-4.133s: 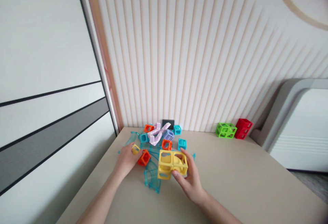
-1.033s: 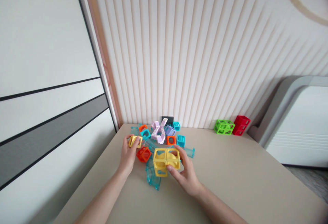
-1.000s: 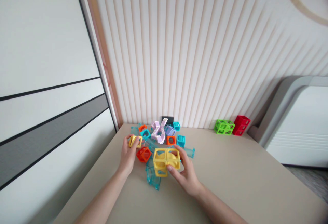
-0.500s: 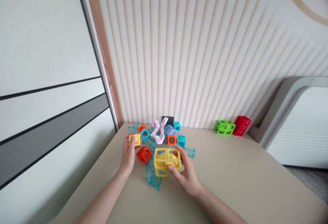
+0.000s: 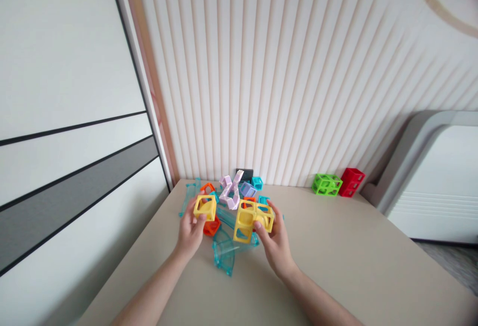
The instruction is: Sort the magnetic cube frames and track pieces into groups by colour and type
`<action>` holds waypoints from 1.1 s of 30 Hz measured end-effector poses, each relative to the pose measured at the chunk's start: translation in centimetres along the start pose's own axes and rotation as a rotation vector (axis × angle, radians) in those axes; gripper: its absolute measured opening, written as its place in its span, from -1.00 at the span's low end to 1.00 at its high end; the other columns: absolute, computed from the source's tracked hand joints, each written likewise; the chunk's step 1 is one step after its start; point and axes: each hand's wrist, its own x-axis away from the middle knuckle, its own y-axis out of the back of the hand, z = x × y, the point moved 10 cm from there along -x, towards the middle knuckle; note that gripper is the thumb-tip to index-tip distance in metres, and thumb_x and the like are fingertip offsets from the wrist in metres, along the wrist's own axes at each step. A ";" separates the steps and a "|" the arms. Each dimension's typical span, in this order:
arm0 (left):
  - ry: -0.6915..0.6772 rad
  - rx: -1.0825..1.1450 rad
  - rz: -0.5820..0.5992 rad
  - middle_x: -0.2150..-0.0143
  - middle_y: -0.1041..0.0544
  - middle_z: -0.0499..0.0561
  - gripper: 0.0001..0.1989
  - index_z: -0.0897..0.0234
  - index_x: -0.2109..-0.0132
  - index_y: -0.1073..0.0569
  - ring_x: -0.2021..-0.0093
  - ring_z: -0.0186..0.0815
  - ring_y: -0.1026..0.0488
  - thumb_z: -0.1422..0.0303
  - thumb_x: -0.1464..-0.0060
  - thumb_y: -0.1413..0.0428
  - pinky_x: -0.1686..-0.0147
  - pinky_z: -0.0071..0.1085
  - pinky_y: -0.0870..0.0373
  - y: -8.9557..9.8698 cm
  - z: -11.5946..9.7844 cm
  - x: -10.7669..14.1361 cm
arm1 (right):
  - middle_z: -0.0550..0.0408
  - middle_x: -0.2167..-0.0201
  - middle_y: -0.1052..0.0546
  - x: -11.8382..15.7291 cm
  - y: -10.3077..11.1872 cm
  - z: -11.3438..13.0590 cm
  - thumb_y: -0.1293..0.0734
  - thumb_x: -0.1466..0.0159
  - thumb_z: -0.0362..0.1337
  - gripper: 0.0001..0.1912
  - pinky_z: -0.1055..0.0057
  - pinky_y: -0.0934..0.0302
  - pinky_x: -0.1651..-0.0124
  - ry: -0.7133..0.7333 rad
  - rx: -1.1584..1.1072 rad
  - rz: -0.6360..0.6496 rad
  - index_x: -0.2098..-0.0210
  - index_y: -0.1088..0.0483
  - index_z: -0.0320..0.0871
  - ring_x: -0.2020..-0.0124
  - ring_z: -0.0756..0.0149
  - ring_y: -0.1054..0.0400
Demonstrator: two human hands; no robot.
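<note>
My left hand (image 5: 191,231) holds a single yellow cube (image 5: 205,207) between thumb and fingers, raised above the pile. On the right, my right hand (image 5: 278,239) grips a yellow block of joined cubes (image 5: 244,222) by its right end. The two yellow pieces are apart. Partly hidden behind the single cube is an orange-red cube (image 5: 211,226). Clear teal tube pieces (image 5: 224,251) lie below and between my hands. A lilac zigzag piece (image 5: 230,191) stands behind them.
A purple cube (image 5: 248,189), a teal cube (image 5: 257,182) and a black object (image 5: 245,174) are near the ribbed wall. Farther right on the table (image 5: 336,246) stand a green block (image 5: 326,184) and a red block (image 5: 351,182). A white panel rises at the left.
My left hand has moved slightly right and turned its cube. My right hand has shifted right and up, tilting the joined yellow block. More of the teal pieces now shows.
</note>
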 end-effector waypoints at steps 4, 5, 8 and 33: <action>-0.068 0.006 0.141 -0.03 -0.57 0.17 -0.58 0.23 -0.09 -0.51 -0.08 -0.06 -0.53 0.14 -0.14 -0.23 0.00 -0.24 -0.53 -1.9 -1.2 1.1 | 0.00 0.06 -0.57 -0.3 0.5 0.3 -0.46 -0.24 -0.01 -0.31 0.33 -0.46 0.20 -0.005 -0.041 -0.087 -0.25 -0.15 -0.02 0.15 0.19 -0.52; -0.103 0.005 0.169 -0.01 -0.58 0.16 -0.64 0.22 -0.07 -0.52 -0.07 -0.07 -0.54 0.20 -0.16 -0.22 -0.01 -0.23 -0.53 -2.3 -1.9 1.3 | 0.02 0.08 -0.57 -0.4 0.6 0.4 -0.46 -0.24 -0.01 -0.31 0.34 -0.46 0.22 -0.004 -0.044 -0.099 -0.24 -0.16 -0.02 0.18 0.20 -0.52; -0.186 0.013 0.259 0.01 -0.59 0.16 -0.75 0.20 -0.03 -0.55 -0.06 -0.07 -0.55 0.30 -0.22 -0.16 -0.03 -0.17 -0.53 -3.5 -3.4 2.0 | 0.04 0.13 -0.57 -0.5 0.6 0.6 -0.47 -0.23 -0.01 -0.32 0.36 -0.45 0.27 -0.003 -0.058 -0.121 -0.22 -0.17 -0.02 0.24 0.24 -0.52; -0.169 -0.186 0.757 -0.45 -0.20 0.06 -0.66 0.07 -0.07 -0.57 -0.40 0.06 -0.19 0.19 -0.15 -0.22 -0.33 -0.07 -0.23 -8.5 -2.9 5.5 | -0.07 -0.15 -0.52 0.7 -1.5 0.3 -0.50 -0.20 -0.02 -0.28 0.12 -0.37 -0.16 -0.041 -0.185 -0.082 -0.26 -0.25 -0.05 -0.13 0.04 -0.44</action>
